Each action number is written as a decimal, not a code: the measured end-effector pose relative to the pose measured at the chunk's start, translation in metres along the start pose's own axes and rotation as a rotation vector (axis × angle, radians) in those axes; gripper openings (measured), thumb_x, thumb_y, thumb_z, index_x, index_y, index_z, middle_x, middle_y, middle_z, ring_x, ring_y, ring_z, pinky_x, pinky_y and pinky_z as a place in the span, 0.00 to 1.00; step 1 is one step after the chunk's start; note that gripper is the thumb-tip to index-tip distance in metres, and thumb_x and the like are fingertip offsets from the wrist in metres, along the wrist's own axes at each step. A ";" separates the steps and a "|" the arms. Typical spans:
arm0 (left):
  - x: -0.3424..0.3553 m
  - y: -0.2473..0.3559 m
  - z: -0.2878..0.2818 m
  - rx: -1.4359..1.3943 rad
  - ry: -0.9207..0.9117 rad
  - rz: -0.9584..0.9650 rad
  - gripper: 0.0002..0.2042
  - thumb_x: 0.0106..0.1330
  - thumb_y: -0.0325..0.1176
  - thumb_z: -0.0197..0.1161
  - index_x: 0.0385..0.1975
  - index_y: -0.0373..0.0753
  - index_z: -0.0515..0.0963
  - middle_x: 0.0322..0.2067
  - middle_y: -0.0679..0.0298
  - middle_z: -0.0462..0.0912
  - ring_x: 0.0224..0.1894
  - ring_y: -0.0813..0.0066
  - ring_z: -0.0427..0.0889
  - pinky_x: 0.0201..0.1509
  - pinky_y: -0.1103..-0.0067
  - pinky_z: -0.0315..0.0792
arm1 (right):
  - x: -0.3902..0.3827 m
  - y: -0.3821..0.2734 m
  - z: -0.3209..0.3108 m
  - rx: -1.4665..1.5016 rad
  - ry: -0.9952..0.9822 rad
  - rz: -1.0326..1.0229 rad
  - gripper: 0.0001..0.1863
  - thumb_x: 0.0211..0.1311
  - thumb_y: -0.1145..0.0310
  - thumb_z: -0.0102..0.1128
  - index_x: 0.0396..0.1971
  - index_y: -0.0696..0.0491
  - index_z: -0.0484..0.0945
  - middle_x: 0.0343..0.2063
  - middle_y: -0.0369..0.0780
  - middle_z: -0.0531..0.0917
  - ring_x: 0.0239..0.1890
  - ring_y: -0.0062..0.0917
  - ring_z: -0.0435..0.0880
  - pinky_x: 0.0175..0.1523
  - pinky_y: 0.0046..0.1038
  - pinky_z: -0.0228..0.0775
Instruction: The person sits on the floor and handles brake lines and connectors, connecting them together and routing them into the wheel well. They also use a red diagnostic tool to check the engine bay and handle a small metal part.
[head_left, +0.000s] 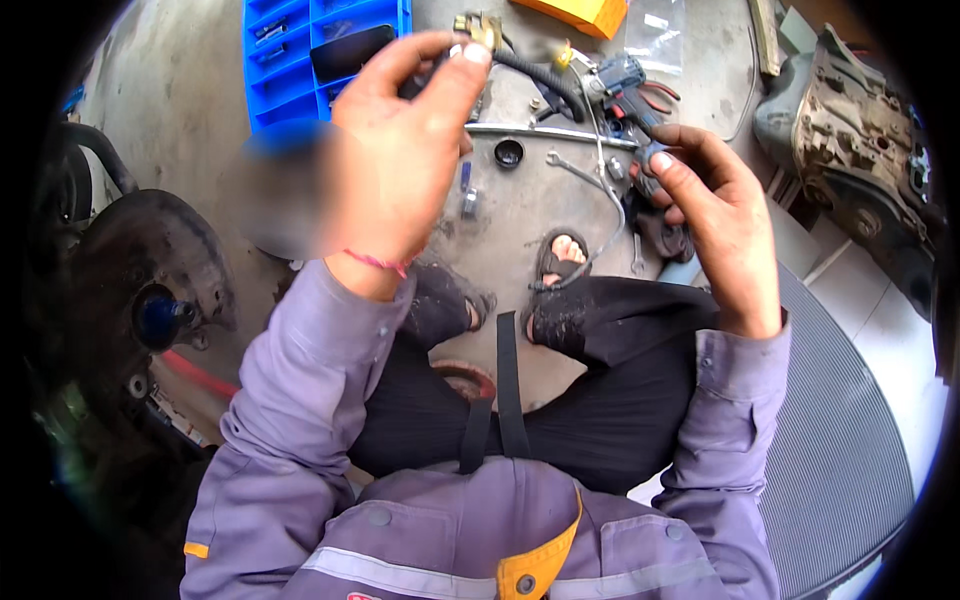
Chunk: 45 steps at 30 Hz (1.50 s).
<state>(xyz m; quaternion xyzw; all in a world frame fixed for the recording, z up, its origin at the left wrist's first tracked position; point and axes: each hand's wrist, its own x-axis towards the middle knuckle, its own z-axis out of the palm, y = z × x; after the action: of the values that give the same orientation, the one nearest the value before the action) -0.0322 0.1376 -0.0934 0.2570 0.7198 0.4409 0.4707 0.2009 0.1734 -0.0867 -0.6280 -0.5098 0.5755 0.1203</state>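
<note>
My left hand (405, 150) is raised at upper centre, closed on a black corrugated hose (542, 78) with a brass-coloured fitting (480, 30) at its upper end. My right hand (720, 210) pinches a small dark grey part (650, 165) at the right of centre, beside a dark, unclear bundle below it. A thin pale cable (612, 208) loops down between my hands toward my sandalled foot. Behind them lie a metal tube (540, 132), an open-ended wrench (572, 170), a black cup (509, 154), a drill (618, 78) and red-handled pliers (660, 92).
A blue compartment tray (280, 90) and yellow box (590, 15) lie at the top. An engine part (850, 160) and grey radiator-like panel (830, 420) are on the right; a metal disc assembly (140, 250) is on the left. A second wrench (638, 255) lies near my foot.
</note>
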 end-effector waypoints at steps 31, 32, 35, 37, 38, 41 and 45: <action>-0.212 0.012 -0.048 0.367 0.187 -0.339 0.20 0.58 0.19 0.69 0.48 0.36 0.69 0.40 0.67 0.73 0.36 0.83 0.73 0.41 0.84 0.70 | -0.005 0.310 0.188 -1.297 -0.495 -0.345 0.13 0.50 0.64 0.67 0.36 0.53 0.84 0.45 0.42 0.78 0.57 0.39 0.71 0.62 0.40 0.62; -0.209 0.005 -0.052 0.383 0.154 -0.348 0.20 0.58 0.18 0.69 0.47 0.37 0.68 0.40 0.67 0.73 0.37 0.83 0.73 0.41 0.84 0.70 | -0.007 0.313 0.188 -1.258 -0.491 -0.335 0.13 0.50 0.65 0.66 0.36 0.53 0.84 0.45 0.42 0.78 0.57 0.39 0.71 0.63 0.40 0.61; -0.207 0.009 -0.046 0.123 0.247 -0.529 0.19 0.59 0.18 0.68 0.47 0.37 0.69 0.40 0.68 0.73 0.38 0.84 0.74 0.42 0.84 0.71 | -0.036 0.244 0.141 -0.771 -0.531 -0.195 0.12 0.57 0.65 0.65 0.40 0.53 0.84 0.45 0.42 0.82 0.52 0.36 0.78 0.58 0.38 0.68; -0.205 0.023 -0.037 0.045 0.148 -0.399 0.18 0.61 0.17 0.66 0.47 0.38 0.69 0.42 0.68 0.73 0.39 0.85 0.74 0.43 0.85 0.70 | -0.055 0.194 0.100 -0.210 -0.484 -0.016 0.15 0.58 0.62 0.65 0.42 0.54 0.83 0.43 0.44 0.83 0.48 0.38 0.81 0.56 0.38 0.71; -0.205 0.029 -0.033 0.032 0.127 -0.385 0.17 0.61 0.17 0.65 0.46 0.37 0.70 0.42 0.68 0.72 0.39 0.85 0.74 0.42 0.85 0.71 | -0.069 0.162 0.078 -0.140 -0.417 -0.109 0.15 0.57 0.66 0.68 0.44 0.55 0.82 0.43 0.42 0.84 0.47 0.32 0.82 0.54 0.33 0.73; -0.212 0.068 -0.015 0.006 0.014 -0.347 0.15 0.61 0.16 0.64 0.46 0.37 0.72 0.42 0.68 0.70 0.39 0.85 0.73 0.41 0.86 0.69 | -0.120 0.056 0.010 0.090 -0.378 -0.112 0.19 0.55 0.73 0.72 0.48 0.56 0.81 0.43 0.39 0.85 0.48 0.26 0.82 0.55 0.28 0.73; -0.212 0.132 0.006 0.274 -0.187 -0.194 0.15 0.61 0.16 0.63 0.47 0.35 0.74 0.40 0.67 0.70 0.40 0.83 0.72 0.43 0.85 0.69 | -0.156 -0.026 -0.040 0.275 -0.338 -0.320 0.17 0.57 0.73 0.70 0.46 0.57 0.78 0.44 0.41 0.84 0.52 0.30 0.82 0.60 0.32 0.70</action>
<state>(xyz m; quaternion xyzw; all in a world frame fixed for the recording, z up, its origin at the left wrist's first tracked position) 0.0573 0.0370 0.1164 0.2882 0.7477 0.2655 0.5362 0.2502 0.0816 0.0386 -0.4123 -0.5323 0.7097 0.2070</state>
